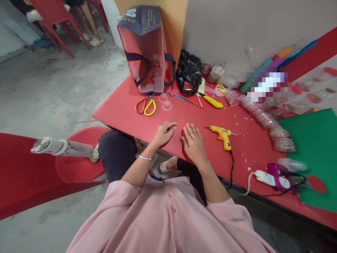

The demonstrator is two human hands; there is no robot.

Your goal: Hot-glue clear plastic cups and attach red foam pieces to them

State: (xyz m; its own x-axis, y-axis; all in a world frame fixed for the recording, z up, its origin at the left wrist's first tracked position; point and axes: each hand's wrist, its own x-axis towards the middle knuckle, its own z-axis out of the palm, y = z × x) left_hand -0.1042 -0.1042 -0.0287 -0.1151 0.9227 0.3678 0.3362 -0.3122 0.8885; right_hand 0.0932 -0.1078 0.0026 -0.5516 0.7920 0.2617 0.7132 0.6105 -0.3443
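Note:
My left hand (165, 134), with a bangle at the wrist, rests at the front of the red tabletop (173, 116). Its fingers are loosely bent, the thumb stands apart, and no object shows in it. Palm down beside it lies my right hand (194, 143), fingers stretched out and holding nothing. A yellow hot glue gun (222, 135) lies just right of that hand, a glue stick in its back end. Beyond my left hand are scissors (145, 106) with one red and one yellow handle, and two clear plastic domes (167, 105).
Behind stand an open shopping bag (152, 49) and a black plastic bag (189, 72), near a yellow utility knife (212, 101). Stacked clear cups (281, 135), a green sheet (313, 130) and a purple power strip (283, 181) lie right. A flask (63, 147) lies on a red stool (76, 168).

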